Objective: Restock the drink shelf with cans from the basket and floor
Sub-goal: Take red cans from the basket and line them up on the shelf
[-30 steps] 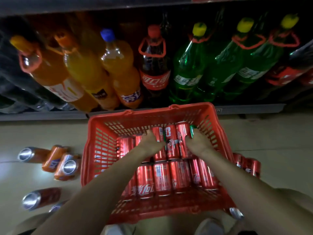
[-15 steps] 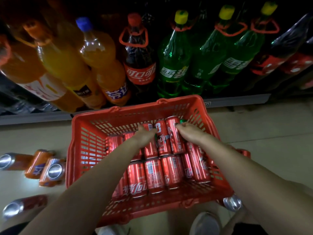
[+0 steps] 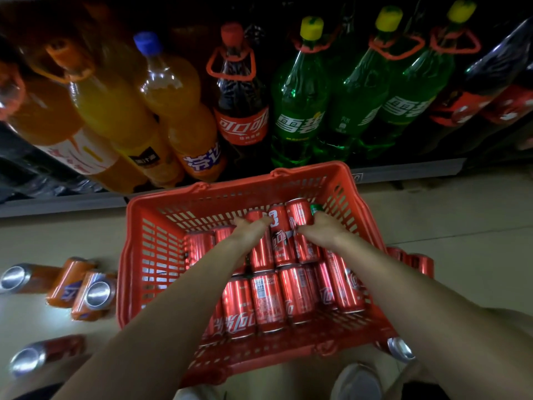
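Both hands have slid farther along the red cans (image 3: pixel 284 235) lying in the basket (image 3: pixel 150 255), the left hand (image 3: pixel 251 229) and right hand (image 3: pixel 323 229) now curling around cans in the back row, so a lift toward the shelf looks imminent.

Green can (image 3: pixel 316 208) mostly hidden

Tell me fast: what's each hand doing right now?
Left hand: grips a red can in the basket.
Right hand: on the cans; grip cannot be told.
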Demonstrator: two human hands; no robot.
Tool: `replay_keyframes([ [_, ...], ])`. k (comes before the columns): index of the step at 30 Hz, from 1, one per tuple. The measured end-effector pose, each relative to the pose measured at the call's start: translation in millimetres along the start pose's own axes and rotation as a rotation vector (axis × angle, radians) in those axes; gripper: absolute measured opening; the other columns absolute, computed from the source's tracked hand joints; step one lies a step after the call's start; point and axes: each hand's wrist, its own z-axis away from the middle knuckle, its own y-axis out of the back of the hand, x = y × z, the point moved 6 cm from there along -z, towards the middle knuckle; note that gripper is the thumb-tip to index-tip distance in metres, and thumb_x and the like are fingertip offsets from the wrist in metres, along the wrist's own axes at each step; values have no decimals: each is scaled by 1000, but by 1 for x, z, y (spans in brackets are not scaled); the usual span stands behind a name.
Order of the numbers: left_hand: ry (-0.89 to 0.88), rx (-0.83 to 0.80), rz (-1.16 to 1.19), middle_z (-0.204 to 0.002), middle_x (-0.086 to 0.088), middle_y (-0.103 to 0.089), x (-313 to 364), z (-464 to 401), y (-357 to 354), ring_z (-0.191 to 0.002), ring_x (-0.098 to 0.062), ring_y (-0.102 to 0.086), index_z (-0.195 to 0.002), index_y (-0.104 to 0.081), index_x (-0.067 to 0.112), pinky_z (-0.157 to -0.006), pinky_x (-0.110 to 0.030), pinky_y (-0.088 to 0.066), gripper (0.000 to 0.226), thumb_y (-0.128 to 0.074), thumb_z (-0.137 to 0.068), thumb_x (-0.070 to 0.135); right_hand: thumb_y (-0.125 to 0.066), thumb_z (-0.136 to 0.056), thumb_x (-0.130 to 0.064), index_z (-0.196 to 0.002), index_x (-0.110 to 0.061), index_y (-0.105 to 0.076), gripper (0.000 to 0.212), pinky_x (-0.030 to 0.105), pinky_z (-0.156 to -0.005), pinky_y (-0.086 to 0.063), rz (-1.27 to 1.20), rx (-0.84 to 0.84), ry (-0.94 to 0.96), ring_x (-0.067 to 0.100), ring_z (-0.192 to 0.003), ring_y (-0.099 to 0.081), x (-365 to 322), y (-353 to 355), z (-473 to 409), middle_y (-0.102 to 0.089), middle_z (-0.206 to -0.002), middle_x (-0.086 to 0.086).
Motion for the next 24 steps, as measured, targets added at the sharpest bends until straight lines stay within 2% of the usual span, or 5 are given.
replay_keyframes([
  [5, 48, -27, -82, -162, -12, -43, -9, -12, -5, -142, -38, -49, -164, 1, 24, -116, -58, -42, 138, -75, -60, 74, -63, -97, -29, -133, -13, -61, 39, 40, -102, -54, 663, -8, -23, 28, -116, -63, -11, 7, 19, -65, -127, 10],
  [9, 53, -19, -120, -160, -14, -44, -6, -10, -3, -140, -40, -51, -163, 4, 23, -114, -60, -43, 142, -80, -58, 70, -64, -98, -34, -155, -6, -38, 69, 42, -117, -40, 1064, -67, -141, 39, -149, -30, 0, 2, 27, -33, -161, 20],
  [13, 75, -17, -141, -163, -14, -38, -3, -7, -2, -143, -40, -47, -163, 2, 20, -115, -60, -42, 135, -82, -66, 62, -76, -89, -30, -162, -6, -21, 95, 47, -117, -41, 1065, -42, -198, 42, -154, -14, 13, -5, 20, -12, -166, 21],
  [18, 132, -74, -125, -156, -10, -50, -9, -22, -8, -134, -38, -56, -161, -15, 35, -108, -61, -46, 152, -89, -34, 74, -69, -93, -16, -153, -12, -34, 71, 41, -108, -48, 870, 12, -118, 35, -137, -44, 4, -4, 26, -34, -153, 20],
  [24, 136, -92, -76, -170, -10, -26, -10, -11, -18, -146, -38, -44, -155, 29, 31, -111, -62, -44, 165, -84, -42, 69, -69, -92, -9, -148, -11, -39, 64, 39, -95, -57, 559, 57, -143, 30, -115, -64, 16, -2, 23, -56, -136, 16],
])
